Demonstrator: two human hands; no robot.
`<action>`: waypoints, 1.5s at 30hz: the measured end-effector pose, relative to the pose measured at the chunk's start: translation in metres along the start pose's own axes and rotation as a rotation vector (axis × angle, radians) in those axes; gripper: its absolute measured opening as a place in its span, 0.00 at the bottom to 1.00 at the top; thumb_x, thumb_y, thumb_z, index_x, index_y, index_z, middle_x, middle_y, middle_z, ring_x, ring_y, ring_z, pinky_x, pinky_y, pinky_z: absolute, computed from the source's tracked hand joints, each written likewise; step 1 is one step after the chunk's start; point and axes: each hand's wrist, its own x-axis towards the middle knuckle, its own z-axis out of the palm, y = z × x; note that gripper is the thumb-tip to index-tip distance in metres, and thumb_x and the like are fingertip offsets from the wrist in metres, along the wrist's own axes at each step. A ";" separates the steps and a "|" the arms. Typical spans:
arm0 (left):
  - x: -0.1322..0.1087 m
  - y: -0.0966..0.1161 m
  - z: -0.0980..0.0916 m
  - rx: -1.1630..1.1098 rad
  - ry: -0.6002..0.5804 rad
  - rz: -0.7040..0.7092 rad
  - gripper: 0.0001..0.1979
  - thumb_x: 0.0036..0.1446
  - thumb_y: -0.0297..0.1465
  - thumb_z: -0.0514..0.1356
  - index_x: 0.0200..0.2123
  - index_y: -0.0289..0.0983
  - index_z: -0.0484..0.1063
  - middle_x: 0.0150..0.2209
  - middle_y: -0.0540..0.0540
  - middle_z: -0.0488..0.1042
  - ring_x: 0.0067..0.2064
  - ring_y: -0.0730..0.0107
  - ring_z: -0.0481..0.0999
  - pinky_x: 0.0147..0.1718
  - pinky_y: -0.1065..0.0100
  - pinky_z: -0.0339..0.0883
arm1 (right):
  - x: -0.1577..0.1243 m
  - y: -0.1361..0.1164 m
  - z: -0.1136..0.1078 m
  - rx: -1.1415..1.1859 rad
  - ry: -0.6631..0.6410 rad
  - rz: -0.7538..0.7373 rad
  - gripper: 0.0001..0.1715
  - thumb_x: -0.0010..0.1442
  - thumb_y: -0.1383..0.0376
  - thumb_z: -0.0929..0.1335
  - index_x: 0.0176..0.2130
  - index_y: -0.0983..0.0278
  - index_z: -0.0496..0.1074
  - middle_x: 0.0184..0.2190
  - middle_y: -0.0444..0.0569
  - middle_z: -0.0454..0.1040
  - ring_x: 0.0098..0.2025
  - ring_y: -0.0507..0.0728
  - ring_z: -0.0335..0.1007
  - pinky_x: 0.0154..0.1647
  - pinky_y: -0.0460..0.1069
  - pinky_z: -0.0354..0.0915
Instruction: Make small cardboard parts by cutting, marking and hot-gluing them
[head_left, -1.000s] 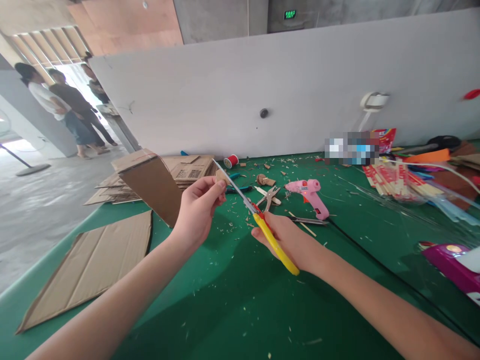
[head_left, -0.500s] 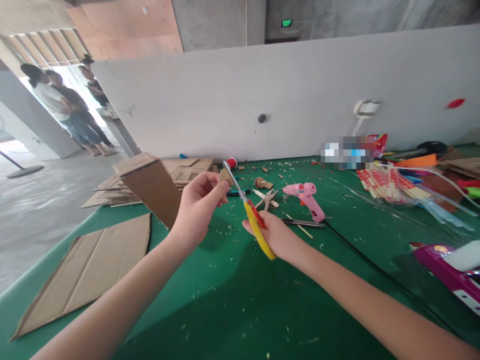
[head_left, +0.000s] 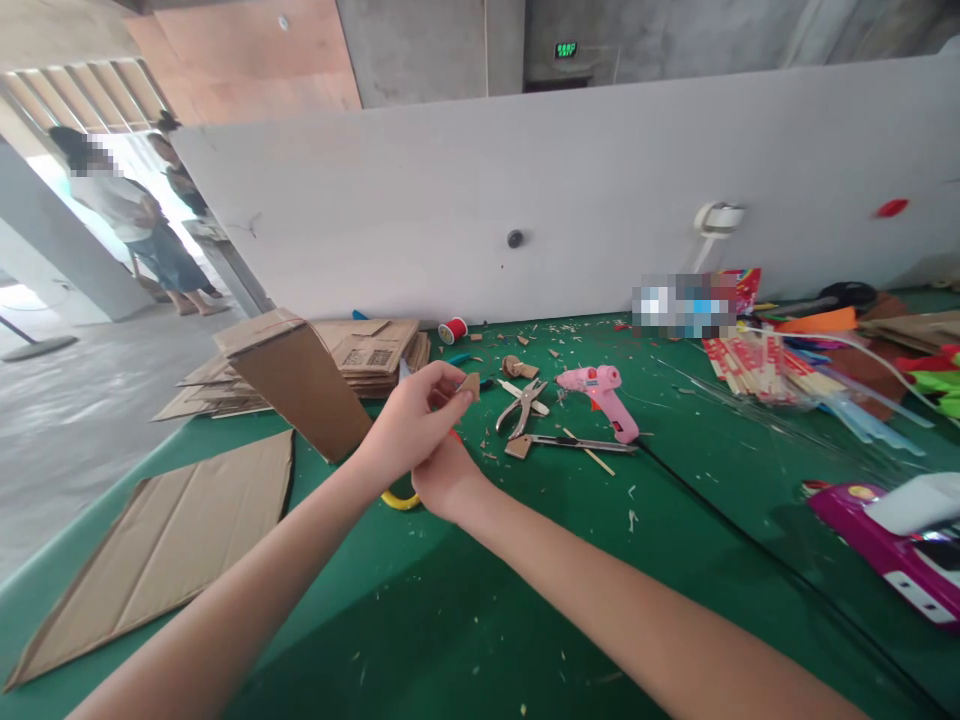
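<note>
My left hand (head_left: 412, 418) pinches a small piece of cardboard (head_left: 470, 386) between thumb and fingers. Just below and partly behind it, my right hand (head_left: 450, 480) is closed on a pair of scissors, whose yellow handle loop (head_left: 401, 500) shows beside the wrist. A bit of red handle shows above the right hand, while most of the scissors is hidden by my hands. Pliers (head_left: 523, 408) lie open on the green table to the right of my hands, near a utility knife (head_left: 585, 443) and a pink glue gun (head_left: 600, 395).
A folded cardboard strip (head_left: 300, 385) stands at left, before stacked cardboard (head_left: 375, 350). One flat cardboard sheet (head_left: 165, 540) lies nearer. A red thread spool (head_left: 453, 331) sits by the white partition (head_left: 420, 210). At right are craft sticks (head_left: 757, 370) and a purple device (head_left: 862, 530).
My right hand has moved left and under my left hand, swinging the scissors down and left. The cardboard piece in my left hand has shifted slightly right and down.
</note>
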 end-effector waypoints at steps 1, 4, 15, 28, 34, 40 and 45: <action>0.001 -0.003 -0.001 -0.060 0.007 -0.039 0.05 0.50 0.32 0.61 0.30 0.37 0.71 0.25 0.50 0.70 0.27 0.72 0.69 0.26 0.71 0.60 | -0.001 -0.001 0.001 -0.049 -0.018 0.016 0.22 0.56 0.77 0.60 0.50 0.71 0.68 0.48 0.63 0.72 0.53 0.65 0.66 0.50 0.56 0.63; 0.004 -0.012 0.000 -0.211 0.026 -0.182 0.08 0.49 0.34 0.63 0.28 0.36 0.69 0.23 0.51 0.69 0.25 0.73 0.69 0.23 0.73 0.59 | -0.014 -0.004 -0.002 -0.166 -0.073 0.063 0.22 0.54 0.78 0.61 0.49 0.78 0.69 0.48 0.72 0.71 0.52 0.69 0.66 0.46 0.58 0.66; 0.002 -0.035 0.008 0.019 -0.445 -0.155 0.10 0.49 0.36 0.62 0.34 0.39 0.68 0.24 0.50 0.74 0.23 0.69 0.73 0.22 0.70 0.62 | -0.084 0.073 -0.098 -0.544 0.018 0.118 0.12 0.57 0.63 0.66 0.39 0.67 0.74 0.35 0.59 0.73 0.40 0.69 0.70 0.28 0.57 0.66; -0.006 -0.034 0.040 0.343 -0.410 -0.008 0.04 0.51 0.29 0.56 0.29 0.39 0.70 0.28 0.49 0.74 0.30 0.66 0.71 0.28 0.68 0.60 | -0.084 0.095 -0.070 -0.271 0.150 -0.003 0.05 0.58 0.70 0.65 0.35 0.65 0.72 0.36 0.52 0.69 0.42 0.61 0.63 0.43 0.56 0.65; -0.008 -0.032 0.038 0.414 -0.425 0.071 0.06 0.52 0.26 0.54 0.29 0.39 0.70 0.31 0.48 0.74 0.34 0.64 0.71 0.32 0.66 0.59 | -0.082 0.097 -0.070 -0.205 0.168 -0.019 0.06 0.58 0.71 0.64 0.35 0.66 0.71 0.37 0.52 0.70 0.42 0.60 0.63 0.44 0.55 0.64; -0.010 -0.038 0.034 0.385 -0.435 0.066 0.03 0.53 0.28 0.54 0.30 0.39 0.68 0.29 0.49 0.73 0.30 0.67 0.70 0.28 0.68 0.58 | -0.085 0.092 -0.070 -0.102 0.202 -0.026 0.08 0.56 0.71 0.64 0.38 0.65 0.69 0.38 0.52 0.70 0.45 0.59 0.63 0.45 0.53 0.63; -0.011 -0.038 0.033 0.416 -0.434 0.079 0.03 0.54 0.31 0.55 0.31 0.38 0.66 0.30 0.50 0.71 0.31 0.68 0.70 0.28 0.69 0.59 | -0.085 0.089 -0.069 -0.052 0.148 0.008 0.09 0.59 0.68 0.64 0.41 0.63 0.69 0.36 0.51 0.71 0.40 0.57 0.66 0.39 0.52 0.63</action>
